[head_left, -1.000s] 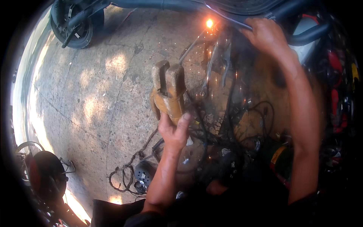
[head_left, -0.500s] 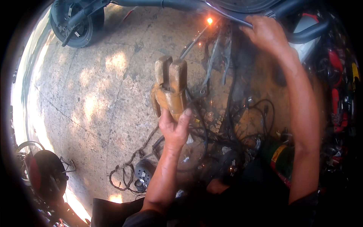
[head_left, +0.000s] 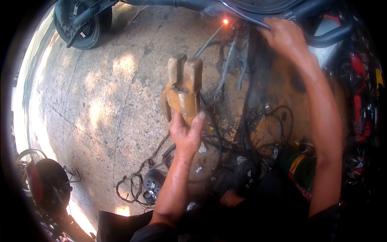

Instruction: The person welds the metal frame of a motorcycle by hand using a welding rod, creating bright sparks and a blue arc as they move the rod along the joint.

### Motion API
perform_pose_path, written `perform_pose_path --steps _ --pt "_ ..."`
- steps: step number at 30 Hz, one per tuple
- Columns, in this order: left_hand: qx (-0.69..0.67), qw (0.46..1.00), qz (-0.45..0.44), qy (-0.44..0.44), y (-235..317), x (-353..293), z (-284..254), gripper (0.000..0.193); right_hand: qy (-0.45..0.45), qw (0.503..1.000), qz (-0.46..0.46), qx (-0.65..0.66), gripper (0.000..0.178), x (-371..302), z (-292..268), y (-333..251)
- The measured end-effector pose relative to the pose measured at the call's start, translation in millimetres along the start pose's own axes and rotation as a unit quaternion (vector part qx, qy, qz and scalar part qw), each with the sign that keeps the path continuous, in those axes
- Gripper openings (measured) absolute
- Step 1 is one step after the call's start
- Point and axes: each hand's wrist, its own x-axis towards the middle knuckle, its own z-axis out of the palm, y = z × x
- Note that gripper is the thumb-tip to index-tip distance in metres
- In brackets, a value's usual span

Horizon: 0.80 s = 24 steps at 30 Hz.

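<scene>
My left hand [head_left: 186, 135] is closed round a worn, tan welding electrode holder [head_left: 183, 90] with two thick jaws. From behind the jaws a thin grey electrode [head_left: 210, 40] slants up to the right, and its tip glows orange by the dark vehicle frame [head_left: 185, 4]. My right hand [head_left: 285, 40] is curled at the end of a thin silver metal rod [head_left: 246, 17] that lies along the frame. The fingertips of that hand are partly hidden behind it. Below the glow hang pliers-like grey metal handles [head_left: 229, 60].
A wheel [head_left: 86, 30] stands at the upper left. Black cables [head_left: 246, 109] and loose parts cover the concrete floor [head_left: 96, 101] before me. A black perforated clog [head_left: 154, 181] is near my left forearm. A green cylinder [head_left: 300, 165] lies at the right, and a round dark object [head_left: 50, 185] lower left.
The glow at the electrode tip is smaller, and fewer sparks show. The electrode holder has shifted slightly up and right with my left hand. My right hand has barely moved.
</scene>
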Motion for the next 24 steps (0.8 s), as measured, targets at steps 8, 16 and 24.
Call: perform_pose_path --steps 8,16,24 --pt "-0.031 0.999 0.022 -0.006 -2.9 3.0 7.1 0.046 -0.007 1.0 0.0 0.009 0.021 1.0 -1.6 0.2" --pt "-0.019 1.0 0.007 -0.014 -0.8 4.5 4.2 0.037 -0.009 1.0 0.004 0.01 0.022 0.9 -0.4 1.1" --pt "-0.004 1.0 0.006 -0.004 2.9 6.9 6.1 0.035 -0.022 1.0 0.009 0.017 0.022 1.9 -3.2 0.1"
